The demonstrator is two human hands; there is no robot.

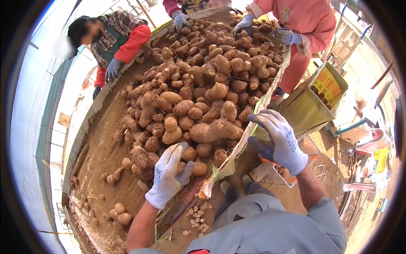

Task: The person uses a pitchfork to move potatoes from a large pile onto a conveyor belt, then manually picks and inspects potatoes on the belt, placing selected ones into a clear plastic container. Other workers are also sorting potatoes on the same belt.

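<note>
A large heap of brown, hairy taro corms [190, 95] covers much of a soil-dusted sorting table [104, 133]. At the heap's near edge, my left hand [168, 176] in a pale glove has fingers and thumb apart. A round corm [199, 168] lies just beside its thumb; whether the fingertips touch the corms is hard to tell. My right hand [280, 143], also gloved, is spread beside the table's cloth-covered rim [238, 150], with nothing in it. A big elongated corm [201, 132] rests between the two hands, closer to the heap's front.
Co-workers' gloved hands are at the table's left [113, 70], far side [180, 21] and right [244, 25]. A tall square container [295, 104] and a clear crate [307, 146] stand to my right. Small pale pieces [198, 219] lie below the table edge.
</note>
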